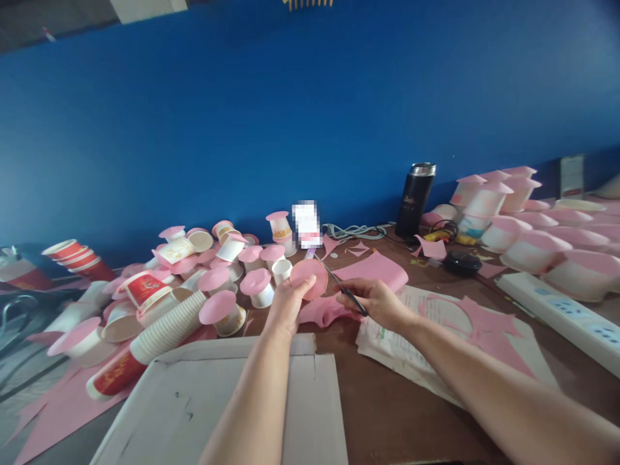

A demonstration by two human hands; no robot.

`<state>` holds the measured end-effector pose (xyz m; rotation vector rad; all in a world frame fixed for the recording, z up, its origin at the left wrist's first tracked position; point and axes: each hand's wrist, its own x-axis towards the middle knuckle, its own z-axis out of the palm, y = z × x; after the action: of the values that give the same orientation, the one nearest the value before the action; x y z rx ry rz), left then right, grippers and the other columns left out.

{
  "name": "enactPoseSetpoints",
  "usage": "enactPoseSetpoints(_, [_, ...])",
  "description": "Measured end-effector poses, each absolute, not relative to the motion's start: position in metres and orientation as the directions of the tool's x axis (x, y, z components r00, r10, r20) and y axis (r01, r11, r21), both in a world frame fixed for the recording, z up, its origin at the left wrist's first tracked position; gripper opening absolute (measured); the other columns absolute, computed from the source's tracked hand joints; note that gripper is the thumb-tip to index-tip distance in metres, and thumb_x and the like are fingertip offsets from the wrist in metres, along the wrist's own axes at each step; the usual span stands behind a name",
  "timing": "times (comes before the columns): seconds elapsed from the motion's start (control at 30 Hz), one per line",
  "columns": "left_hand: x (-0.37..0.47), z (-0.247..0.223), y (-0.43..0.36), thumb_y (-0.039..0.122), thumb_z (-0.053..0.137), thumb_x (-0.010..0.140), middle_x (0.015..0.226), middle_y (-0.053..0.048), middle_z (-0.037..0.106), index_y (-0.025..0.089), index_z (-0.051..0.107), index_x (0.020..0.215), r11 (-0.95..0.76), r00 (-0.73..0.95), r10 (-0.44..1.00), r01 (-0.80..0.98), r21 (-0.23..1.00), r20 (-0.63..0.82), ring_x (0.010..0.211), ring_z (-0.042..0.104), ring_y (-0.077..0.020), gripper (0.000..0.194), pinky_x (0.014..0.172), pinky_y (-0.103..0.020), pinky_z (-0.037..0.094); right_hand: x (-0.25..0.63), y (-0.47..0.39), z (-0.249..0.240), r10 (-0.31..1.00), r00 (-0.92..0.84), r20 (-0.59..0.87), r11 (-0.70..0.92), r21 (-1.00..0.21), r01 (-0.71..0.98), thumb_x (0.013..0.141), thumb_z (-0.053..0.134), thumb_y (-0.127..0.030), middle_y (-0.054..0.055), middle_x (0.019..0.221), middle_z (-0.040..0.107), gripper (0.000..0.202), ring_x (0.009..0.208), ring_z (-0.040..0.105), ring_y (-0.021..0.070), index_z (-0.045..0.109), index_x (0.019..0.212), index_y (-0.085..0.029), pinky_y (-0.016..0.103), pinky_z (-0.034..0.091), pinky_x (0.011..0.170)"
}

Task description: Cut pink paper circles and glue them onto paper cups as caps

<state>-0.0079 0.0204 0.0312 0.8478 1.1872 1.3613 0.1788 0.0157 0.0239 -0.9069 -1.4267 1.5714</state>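
Pinched in my left hand is a round pink paper disc, thumb laid over its face. My right hand is closed around a pair of dark scissors; the blades point up and left, close to the disc's right edge. Beneath the hands lies a crumpled pink paper scrap. Just behind my right hand is a folded pink sheet. Short paper cups topped with pink discs, such as one cup, stand to the left of my left hand.
A long stack of nested cups lies at left beside a grey-white box. At right are a white power strip, a black thermos and several pink-topped cups. Pink offcuts cover printed paper. A blue partition rises behind.
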Motion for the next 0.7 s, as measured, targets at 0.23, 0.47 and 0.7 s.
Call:
enactPoseSetpoints(0.23, [-0.0051, 0.0376, 0.0119, 0.034, 0.080, 0.061, 0.091, -0.012, 0.072, 0.010, 0.070, 0.097, 0.035, -0.144, 0.987, -0.232, 0.972, -0.070, 0.080, 0.066, -0.0219, 0.045, 0.066, -0.028, 0.052, 0.1792, 0.0157, 0.0223, 0.908, -0.418, 0.017, -0.021, -0.996, -0.087, 0.068, 0.075, -0.044, -0.004, 0.057, 0.052, 0.045, 0.047, 0.043, 0.0077, 0.070, 0.099, -0.012, 0.024, 0.032, 0.045])
enactPoseSetpoints(0.47, [-0.0045, 0.0377, 0.0113, 0.035, 0.080, 0.061, 0.089, -0.011, 0.071, 0.010, 0.070, 0.097, 0.040, -0.148, 0.986, -0.221, 0.974, -0.074, 0.079, 0.065, -0.0206, 0.045, 0.066, -0.028, 0.052, 0.1796, 0.0170, 0.0227, 0.906, -0.423, 0.021, -0.006, -0.998, -0.061, 0.070, 0.075, -0.041, -0.004, 0.055, 0.050, 0.044, 0.045, 0.043, 0.0069, 0.069, 0.101, -0.011, 0.023, 0.030, 0.043])
enactPoseSetpoints(0.7, [-0.0065, 0.0317, 0.0171, 0.038, 0.082, 0.057, 0.088, -0.011, 0.071, 0.011, 0.070, 0.098, 0.081, -0.165, 0.979, -0.231, 0.970, -0.121, 0.079, 0.065, -0.0214, 0.051, 0.064, -0.029, 0.052, 0.1795, 0.0184, 0.0227, 0.907, -0.421, 0.018, -0.003, -0.999, -0.049, 0.069, 0.075, -0.041, -0.005, 0.055, 0.050, 0.042, 0.044, 0.042, 0.0070, 0.069, 0.098, -0.011, 0.024, 0.030, 0.043])
